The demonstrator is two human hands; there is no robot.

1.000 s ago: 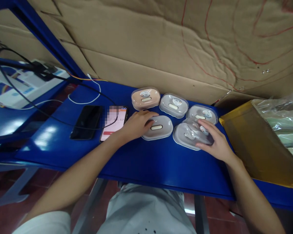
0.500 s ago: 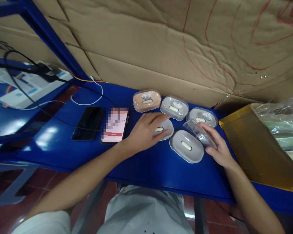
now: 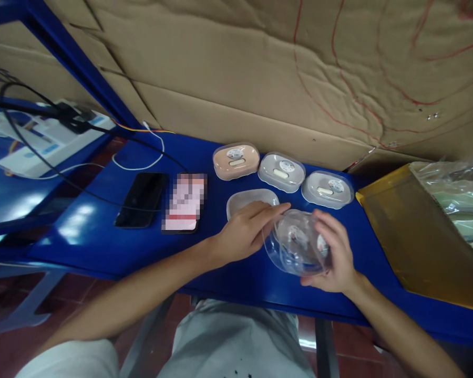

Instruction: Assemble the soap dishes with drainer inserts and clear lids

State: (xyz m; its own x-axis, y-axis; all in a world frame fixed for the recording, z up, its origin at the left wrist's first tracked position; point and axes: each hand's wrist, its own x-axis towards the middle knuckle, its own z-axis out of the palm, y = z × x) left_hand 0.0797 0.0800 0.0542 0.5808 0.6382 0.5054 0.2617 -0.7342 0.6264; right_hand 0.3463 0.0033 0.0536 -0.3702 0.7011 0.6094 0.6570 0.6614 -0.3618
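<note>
My right hand (image 3: pixel 333 254) is closed around the right side of clear plastic lids (image 3: pixel 295 247) with round stickers, seemingly nested. A greyish shape shows through them, too blurred to make out. Against their left rim is my left hand (image 3: pixel 248 231), fingers bent together over the edge. Partly behind that hand lies a pale oval dish (image 3: pixel 246 198). In the back row sit a peach soap-box-like case (image 3: pixel 236 167) and two grey cases, one in the middle (image 3: pixel 280 181) and one at the right (image 3: pixel 326 197), each under a clear lid with a sticker and a cream oval piece.
Two phones, one dark (image 3: pixel 140 202) and one lit (image 3: pixel 185 202), lie left on the blue table (image 3: pixel 228 283). A cardboard box (image 3: pixel 402 236) with clear wrapping stands at right. Cables and a power strip (image 3: pixel 59 136) are far left; a cardboard wall (image 3: pixel 220 79) rises behind.
The right hand has moved left and toward me with the clear lids, now over where the front grey dish lay. My left hand has shifted right and nearer, reaching the lids' left rim.
</note>
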